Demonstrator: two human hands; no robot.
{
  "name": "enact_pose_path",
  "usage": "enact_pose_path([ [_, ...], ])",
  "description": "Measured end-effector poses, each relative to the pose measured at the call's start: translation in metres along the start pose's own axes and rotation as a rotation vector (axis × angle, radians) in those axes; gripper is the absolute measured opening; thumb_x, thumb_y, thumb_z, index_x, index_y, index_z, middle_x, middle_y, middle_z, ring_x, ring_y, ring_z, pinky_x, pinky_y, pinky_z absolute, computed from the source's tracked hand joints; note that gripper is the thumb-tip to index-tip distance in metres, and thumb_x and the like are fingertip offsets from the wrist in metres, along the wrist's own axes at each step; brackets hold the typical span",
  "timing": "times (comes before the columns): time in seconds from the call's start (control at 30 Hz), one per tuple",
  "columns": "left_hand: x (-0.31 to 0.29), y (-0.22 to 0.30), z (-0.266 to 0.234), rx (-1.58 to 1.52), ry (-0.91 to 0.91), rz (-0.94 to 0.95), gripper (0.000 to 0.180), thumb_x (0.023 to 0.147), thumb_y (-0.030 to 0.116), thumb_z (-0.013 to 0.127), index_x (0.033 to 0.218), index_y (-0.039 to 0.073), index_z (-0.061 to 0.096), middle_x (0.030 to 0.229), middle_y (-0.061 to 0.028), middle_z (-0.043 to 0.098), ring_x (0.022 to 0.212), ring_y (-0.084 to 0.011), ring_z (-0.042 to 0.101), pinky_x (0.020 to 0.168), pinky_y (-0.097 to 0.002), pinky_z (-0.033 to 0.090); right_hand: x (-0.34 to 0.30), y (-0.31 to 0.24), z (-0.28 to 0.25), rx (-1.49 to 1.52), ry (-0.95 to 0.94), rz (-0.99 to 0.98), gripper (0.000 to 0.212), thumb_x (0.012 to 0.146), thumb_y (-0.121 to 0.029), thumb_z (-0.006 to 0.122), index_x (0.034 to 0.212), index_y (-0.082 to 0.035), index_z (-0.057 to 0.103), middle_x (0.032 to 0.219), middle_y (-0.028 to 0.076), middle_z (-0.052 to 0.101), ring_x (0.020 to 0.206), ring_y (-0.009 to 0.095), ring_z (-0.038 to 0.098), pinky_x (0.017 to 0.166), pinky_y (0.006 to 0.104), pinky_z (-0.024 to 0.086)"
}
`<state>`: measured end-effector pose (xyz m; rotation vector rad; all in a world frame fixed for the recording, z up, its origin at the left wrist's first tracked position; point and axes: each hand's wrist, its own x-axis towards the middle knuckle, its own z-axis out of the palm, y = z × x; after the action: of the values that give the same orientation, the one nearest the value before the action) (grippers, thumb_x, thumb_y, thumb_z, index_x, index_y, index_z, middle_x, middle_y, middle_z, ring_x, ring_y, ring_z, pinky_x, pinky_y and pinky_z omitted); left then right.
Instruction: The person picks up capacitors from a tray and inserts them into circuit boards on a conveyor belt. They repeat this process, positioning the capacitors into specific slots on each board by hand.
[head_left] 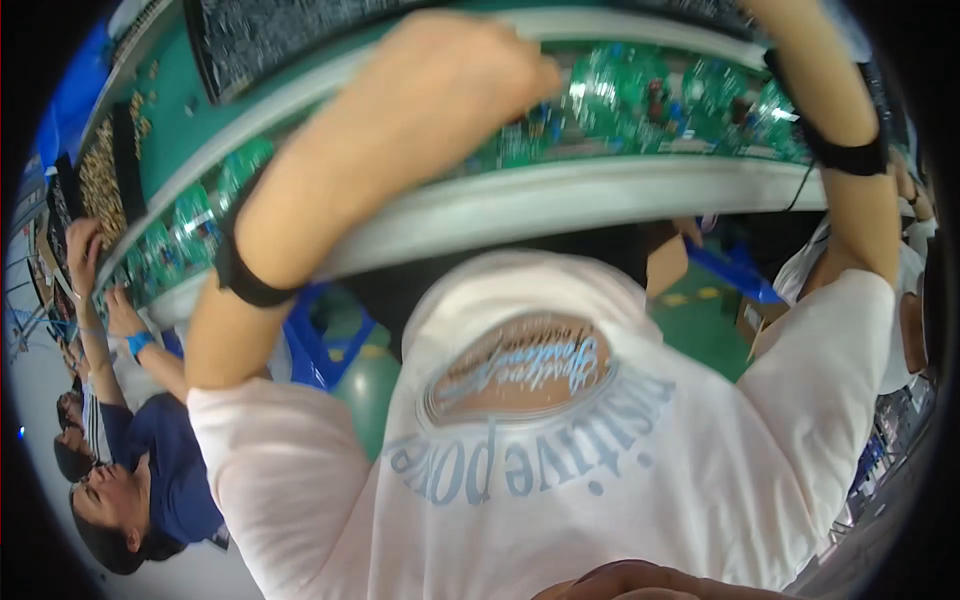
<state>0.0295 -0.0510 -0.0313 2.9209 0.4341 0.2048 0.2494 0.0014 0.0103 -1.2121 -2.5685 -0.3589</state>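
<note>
My left hand (480, 62) reaches over a long row of green circuit boards (620, 105) fitted with small parts. The hand looks curled but is smeared by motion, so I cannot tell whether it holds anything. It is nearest the boards and the rail behind them. A black band (252, 262) circles my left forearm. On the right, my other forearm (835, 90) wears a similar black band (850, 155) with a thin cord, and runs out at the upper edge; that hand is out of view.
Pale rails (600, 190) border the boards. Beyond them sits a black tray (207, 62) of small dark parts. Tan components (97, 165) lie at far left. A co-worker in a navy shirt (180, 465) works at left; another person (905, 290) is at right. Blue stool legs (318, 345) stand below.
</note>
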Motion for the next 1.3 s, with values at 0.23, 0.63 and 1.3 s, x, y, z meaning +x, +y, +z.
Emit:
enact_pose_path([
  [0.23, 0.008, 0.006, 0.019, -0.143, 0.026, -0.003, 0.007, 0.082, 0.012, 0.064, 0.080, 0.006, 0.068, 0.082, -0.0114, 0.068, 0.084, -0.0291, 0.070, 0.075, -0.0406, 0.057, -0.002, 0.004, 0.046, 0.061, -0.125, 0.105, 0.028, 0.086, -0.031, 0.076, 0.096, -0.006, 0.071, 0.097, 0.014, 0.069, 0.093, 0.033, 0.070, 0.083, 0.0443, 0.056],
  [0.63, 0.010, -0.002, 0.014, -0.181, 0.084, 0.008, 0.007, 0.076, 0.006, 0.068, 0.082, 0.005, 0.069, 0.084, -0.0094, 0.069, 0.084, -0.0307, 0.070, 0.072, -0.0411, 0.057, 0.012, 0.003, 0.044, 0.136, -0.168, 0.126, 0.032, 0.090, -0.024, 0.074, 0.115, -0.005, 0.068, 0.104, 0.014, 0.066, 0.100, 0.034, 0.068, 0.087, 0.0449, 0.054],
  [1.3, 0.022, -0.008, 0.015, -0.200, 0.019, 0.065, 0.008, 0.081, 0.008, 0.068, 0.087, 0.005, 0.073, 0.085, -0.0079, 0.070, 0.085, -0.0304, 0.069, 0.073, -0.0414, 0.057, 0.040, -0.002, 0.047, 0.204, -0.137, 0.079, 0.018, 0.089, -0.012, 0.064, 0.104, -0.007, 0.071, 0.094, 0.014, 0.070, 0.090, 0.035, 0.071, 0.077, 0.0460, 0.057],
])
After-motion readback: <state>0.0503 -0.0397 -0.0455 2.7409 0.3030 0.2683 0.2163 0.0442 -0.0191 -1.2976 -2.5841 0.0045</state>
